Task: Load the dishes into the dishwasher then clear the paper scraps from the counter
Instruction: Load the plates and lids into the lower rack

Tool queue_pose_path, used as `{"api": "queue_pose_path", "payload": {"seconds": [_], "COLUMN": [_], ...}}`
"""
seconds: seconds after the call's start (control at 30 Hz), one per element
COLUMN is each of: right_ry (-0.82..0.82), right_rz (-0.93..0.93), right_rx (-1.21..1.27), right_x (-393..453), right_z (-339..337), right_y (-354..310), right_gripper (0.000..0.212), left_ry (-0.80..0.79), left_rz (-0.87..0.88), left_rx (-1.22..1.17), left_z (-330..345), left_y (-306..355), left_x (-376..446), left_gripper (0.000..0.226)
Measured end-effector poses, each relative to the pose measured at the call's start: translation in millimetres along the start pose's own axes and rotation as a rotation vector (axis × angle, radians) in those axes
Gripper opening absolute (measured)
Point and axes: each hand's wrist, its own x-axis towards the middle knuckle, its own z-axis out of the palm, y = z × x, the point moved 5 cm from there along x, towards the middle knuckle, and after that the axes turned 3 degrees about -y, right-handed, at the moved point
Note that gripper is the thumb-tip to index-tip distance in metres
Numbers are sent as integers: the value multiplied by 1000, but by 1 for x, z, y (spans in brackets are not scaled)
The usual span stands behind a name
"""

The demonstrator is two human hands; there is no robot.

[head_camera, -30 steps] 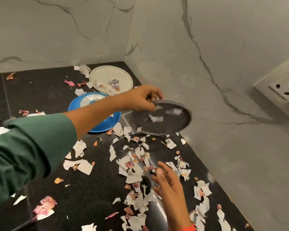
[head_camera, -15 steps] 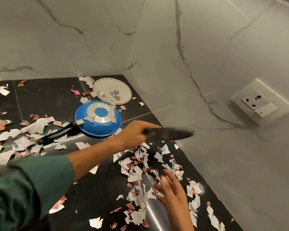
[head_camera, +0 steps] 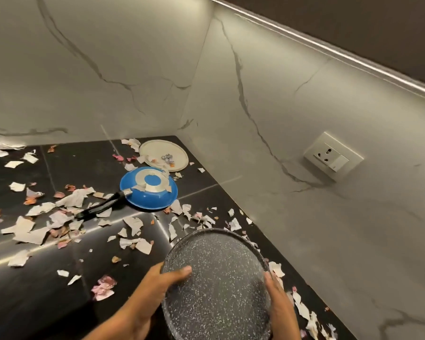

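Paper scraps (head_camera: 66, 202) still litter the whole bench (head_camera: 35, 303). The blue pan (head_camera: 149, 192) and white plate (head_camera: 163, 155) wait far back. Near, left hand (head_camera: 157, 285) and right hand (head_camera: 277, 298) each grasp the speckled plate (head_camera: 216, 273), lifted, not yet loaded.

A home kitchen: black counter (head_camera: 59, 278) in a marble-tiled wall (head_camera: 108, 69) corner, socket (head_camera: 333, 155), pan (head_camera: 149, 187) and plate (head_camera: 163, 154).

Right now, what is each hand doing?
Left hand: grips the left rim of the speckled plate, thumb on top.
Right hand: holds the plate's right rim.
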Motion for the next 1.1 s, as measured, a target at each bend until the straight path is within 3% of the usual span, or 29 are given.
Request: {"api": "queue_pose_path", "payload": {"seconds": [0.03,0.13,0.17,0.23,0.3,0.4,0.47,0.73,1.1], "right_ry": [17,-14,4,39,140,189,261,459,806], "right_rz": [-7,28,6,-3,-15,0,-17,-91,-182], "right_rx": [-5,123,147,170,261,432,504,797,1076], "right_x": [-12,-42,-57,-82,-110,-165,-193,-286,-353], "right_z": [-5,-22,-33,-49,-72,-84,-99,-141,-184], "right_y": [4,13,17,33,55,58,67,98,124], "right_gripper": [120,77,72,81,87,50,40,41,39], "left_ry": [12,46,34,-25,-89,-84,-51,-221,-594], "left_rz": [2,-6,1,6,-14,20,52,91,-128], "left_rx": [10,95,140,168,201,258,295,422,462], "left_z": [2,12,16,32,51,70,81,144,228], "left_y": [-5,-7,-13,-16,-25,-38,-48,-85,-147], "left_x": [-7,-32,-39,-57,-77,-104,-118,-161,-151], "left_gripper": [30,53,54,41,43,44,44,44,39]}}
